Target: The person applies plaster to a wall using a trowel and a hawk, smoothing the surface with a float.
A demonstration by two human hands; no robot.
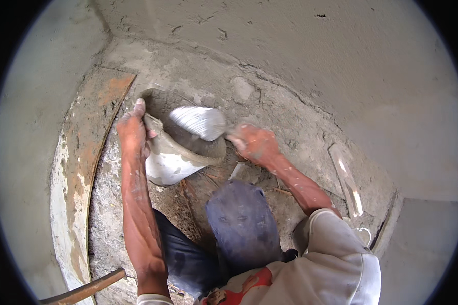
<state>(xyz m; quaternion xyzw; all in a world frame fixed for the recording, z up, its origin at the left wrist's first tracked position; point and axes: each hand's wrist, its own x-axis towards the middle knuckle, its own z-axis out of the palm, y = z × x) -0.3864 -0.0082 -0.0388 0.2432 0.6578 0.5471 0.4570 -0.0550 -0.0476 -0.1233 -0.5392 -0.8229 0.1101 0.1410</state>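
Note:
A white bucket (169, 166) with a worn, mortar-crusted rim stands tilted on the rough ground in front of me. Grey mortar (160, 104) coats its inside. My left hand (132, 129) is closed on the bucket's left rim, thumb on top. In my right hand (257, 145) is a trowel (201, 122), its shiny blade over the bucket's opening and smeared by motion. The fingers wrap round the trowel's handle, which is mostly hidden. Whether the blade touches the mortar I cannot tell.
A long, stained board (81, 152) lies along the left wall. At the lower left is a wooden strip (86, 287). A long, narrow, mortar-smeared piece (345, 178) lies to the right, near a white loop (364, 234). Grey plastered walls (310, 56) enclose the corner.

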